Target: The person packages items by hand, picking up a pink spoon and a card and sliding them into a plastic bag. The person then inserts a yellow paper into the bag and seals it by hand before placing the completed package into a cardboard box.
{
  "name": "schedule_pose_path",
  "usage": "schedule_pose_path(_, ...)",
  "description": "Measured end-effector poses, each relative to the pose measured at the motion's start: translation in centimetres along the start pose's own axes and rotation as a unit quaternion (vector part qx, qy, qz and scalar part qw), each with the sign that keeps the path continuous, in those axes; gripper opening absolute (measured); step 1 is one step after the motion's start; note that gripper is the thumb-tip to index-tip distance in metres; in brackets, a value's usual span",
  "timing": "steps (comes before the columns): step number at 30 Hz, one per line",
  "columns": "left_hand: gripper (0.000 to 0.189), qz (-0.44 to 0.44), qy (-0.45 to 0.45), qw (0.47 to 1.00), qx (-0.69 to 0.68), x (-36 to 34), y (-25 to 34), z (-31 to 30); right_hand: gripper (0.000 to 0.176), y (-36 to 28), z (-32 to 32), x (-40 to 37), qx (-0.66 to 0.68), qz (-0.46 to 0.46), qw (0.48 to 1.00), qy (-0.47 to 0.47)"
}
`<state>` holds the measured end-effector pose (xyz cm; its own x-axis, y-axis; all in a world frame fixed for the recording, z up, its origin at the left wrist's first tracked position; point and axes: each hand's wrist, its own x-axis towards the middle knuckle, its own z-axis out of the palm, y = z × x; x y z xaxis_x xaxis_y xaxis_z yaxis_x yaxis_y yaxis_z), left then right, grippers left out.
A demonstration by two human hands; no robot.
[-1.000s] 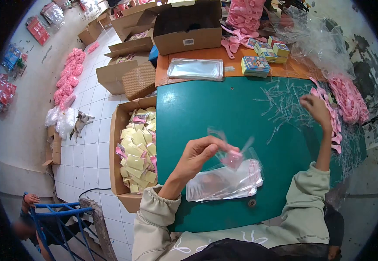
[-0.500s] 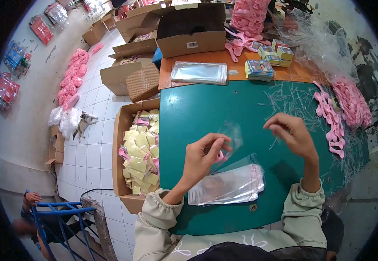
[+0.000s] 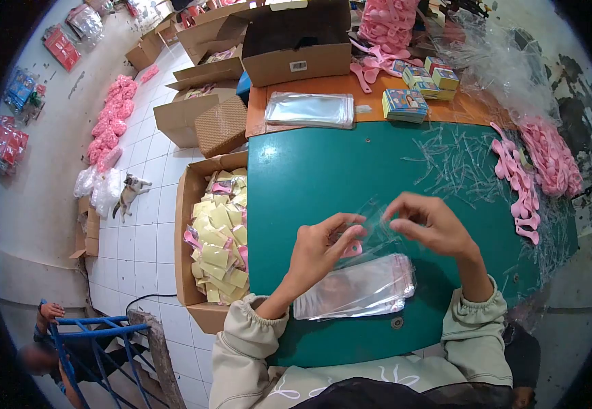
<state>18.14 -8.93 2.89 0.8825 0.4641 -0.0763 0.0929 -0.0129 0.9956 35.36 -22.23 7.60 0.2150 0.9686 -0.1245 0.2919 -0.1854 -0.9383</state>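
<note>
My left hand (image 3: 324,251) is closed on a small clear plastic bag (image 3: 376,230), with part of a pink spoon (image 3: 352,249) showing by the thumb. At the bag's right edge, my right hand (image 3: 433,226) has its fingers curled in a pinch on the film; the exact contact is blurred. Just below both hands, a fanned stack of clear plastic bags (image 3: 357,290) lies on the green tabletop (image 3: 303,170).
Left of the table, an open carton (image 3: 185,273) holds packed yellow cards and pink spoons. Thin clear strips (image 3: 456,160), pink spoons (image 3: 514,177) and card stacks (image 3: 405,104) occupy the right and back. A cat (image 3: 130,194) lies on the floor; another person (image 3: 54,347) is at lower left.
My right hand has come left and down from above the table to the bag's edge. A thin strip that hung near its fingers no longer shows there. My left hand stays nearly in place.
</note>
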Motion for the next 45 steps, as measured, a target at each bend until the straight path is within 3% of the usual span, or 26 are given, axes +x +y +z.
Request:
schedule_pose_path(3,0.023,-0.003,0.006,1.000,-0.024,0.0,-0.3,0.0,0.017,-1.3,-0.9,-0.5,0.007,0.014,1.000,-0.014)
schedule_pose_path(6,0.022,0.025,-0.008,1.000,0.005,-0.1,-0.1,0.0,0.017,-0.9,-0.4,-0.3,-0.081,-0.035,0.993,-0.074)
schedule_pose_path(9,0.022,0.066,-0.002,0.995,0.074,-0.2,0.1,0.1,0.018,-1.0,0.0,-0.2,-0.113,-0.017,0.990,-0.077)
schedule_pose_path(12,0.022,0.116,0.017,0.989,0.087,-0.3,0.0,0.4,0.021,0.2,0.6,-0.3,-0.136,-0.083,0.985,-0.065)
schedule_pose_path(15,0.025,0.283,0.100,0.917,0.262,-0.3,-0.7,0.8,0.021,-0.4,1.1,-0.2,-0.138,-0.039,0.987,-0.069)
schedule_pose_path(18,0.024,0.302,0.110,0.894,0.313,-0.6,-0.5,0.9,0.020,-0.4,1.3,-0.3,-0.121,-0.046,0.990,-0.055)
schedule_pose_path(21,0.027,0.346,0.128,0.877,0.309,-0.3,-1.2,1.0,0.019,0.0,2.2,-0.3,-0.204,-0.055,0.976,-0.046)
schedule_pose_path(27,0.030,0.395,0.176,0.850,0.300,0.0,-1.5,1.1,0.011,1.7,4.0,0.1,-0.275,-0.168,0.944,0.071)
schedule_pose_path(29,0.027,0.400,0.277,0.829,0.277,0.3,-0.9,0.6,0.012,1.6,4.1,0.2,-0.310,-0.219,0.916,0.126)
schedule_pose_path(31,0.030,0.352,0.318,0.858,0.197,-0.3,-1.2,0.0,0.013,1.5,4.1,0.5,-0.353,-0.269,0.875,0.192)
schedule_pose_path(33,0.039,0.245,0.294,0.922,0.058,-1.7,-3.3,-0.6,0.014,1.2,4.0,0.6,-0.401,-0.315,0.817,0.268)
schedule_pose_path(35,0.050,0.095,0.124,0.976,-0.149,-1.1,-4.2,-1.1,0.019,1.5,3.6,0.3,-0.465,-0.374,0.762,0.251)
schedule_pose_path(36,0.056,0.015,0.034,0.968,-0.249,-0.8,-4.5,-1.2,0.022,1.6,3.5,0.1,-0.495,-0.402,0.732,0.241)
schedule_pose_path(37,0.068,-0.069,0.061,0.929,-0.357,-0.4,-4.6,-0.6,0.024,1.7,3.7,0.2,-0.496,-0.430,0.719,0.227)
schedule_pose_path(41,0.073,-0.048,-0.020,0.857,-0.512,0.6,-1.5,-1.6,0.031,2.6,4.7,0.9,-0.507,-0.492,0.684,0.183)
schedule_pose_path(45,0.065,0.009,0.023,0.874,-0.486,0.6,-0.4,-2.0,0.033,3.1,4.7,1.0,-0.481,-0.484,0.714,0.158)
